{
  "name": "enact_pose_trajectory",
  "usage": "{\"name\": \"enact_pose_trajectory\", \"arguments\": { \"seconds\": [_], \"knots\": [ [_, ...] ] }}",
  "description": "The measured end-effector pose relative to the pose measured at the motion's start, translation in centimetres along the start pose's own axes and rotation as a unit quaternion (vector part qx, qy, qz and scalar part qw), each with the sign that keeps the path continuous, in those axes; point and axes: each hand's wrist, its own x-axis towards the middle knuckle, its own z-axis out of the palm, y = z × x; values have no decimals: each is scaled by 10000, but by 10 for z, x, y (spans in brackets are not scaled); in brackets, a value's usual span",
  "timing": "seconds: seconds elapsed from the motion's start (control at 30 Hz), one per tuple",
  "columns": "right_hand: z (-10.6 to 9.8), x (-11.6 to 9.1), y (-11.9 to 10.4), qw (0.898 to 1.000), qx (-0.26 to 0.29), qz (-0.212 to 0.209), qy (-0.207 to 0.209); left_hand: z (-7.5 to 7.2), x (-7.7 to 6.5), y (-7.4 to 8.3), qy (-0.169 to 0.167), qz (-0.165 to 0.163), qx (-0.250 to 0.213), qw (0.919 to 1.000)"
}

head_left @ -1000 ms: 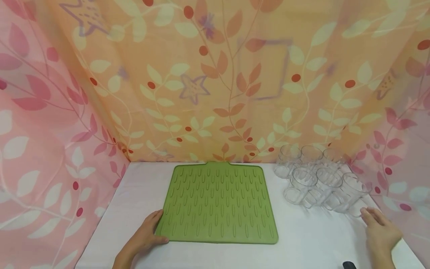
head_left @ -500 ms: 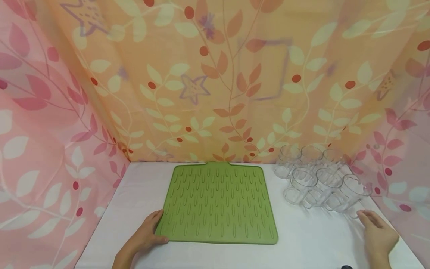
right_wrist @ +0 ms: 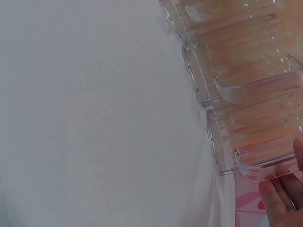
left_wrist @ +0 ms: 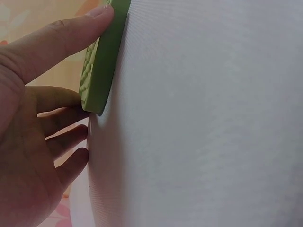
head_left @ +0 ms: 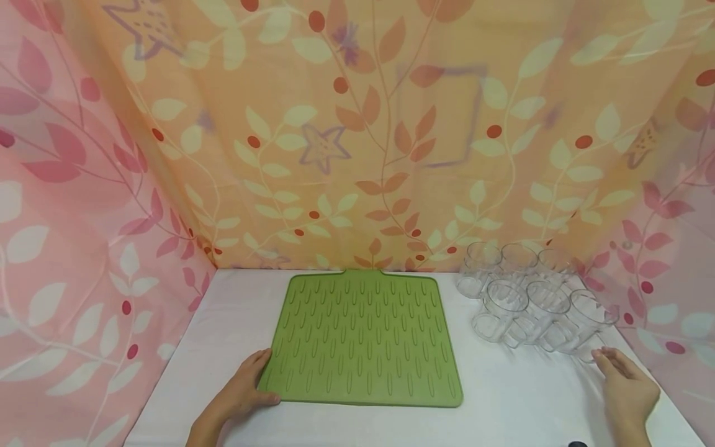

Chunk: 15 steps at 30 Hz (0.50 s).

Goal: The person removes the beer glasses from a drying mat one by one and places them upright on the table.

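A green ridged mat [head_left: 363, 341] lies flat on the white table in the head view. My left hand [head_left: 242, 388] rests at its near left corner, thumb along the front edge and fingers against the left side. In the left wrist view those fingers [left_wrist: 61, 100] are nearly straight. Several clear glass mugs stand in two rows at the right. My right hand [head_left: 628, 385] pinches the handle of the front-right glass mug [head_left: 592, 313]. The right wrist view shows thumb and fingers at that handle [right_wrist: 265, 170], the hand partly out of frame.
More glass mugs [head_left: 505, 298] stand close together left of and behind the held one. Floral cloth walls [head_left: 357, 186] enclose the white table [head_left: 234, 310] at the back and sides. A small black object [head_left: 577, 444] shows at the bottom edge.
My right hand has shifted slightly left at the mug's handle, and the mug's rim sits a little lower in view. The black object has slipped mostly out of view. My left hand stays put.
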Motion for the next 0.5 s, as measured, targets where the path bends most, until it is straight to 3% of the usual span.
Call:
{"name": "enact_pose_trajectory", "arguments": {
  "seconds": [0.2, 0.5],
  "knots": [
    [-1, -1, -1, 9999, 22, 91, -57, -1, -1, 1, 5, 50, -14, 10000],
    [-1, 4, 0, 9989, -370, 112, -261, -3, -2, 4, -5, 2, -37, 10000]
  ]
}}
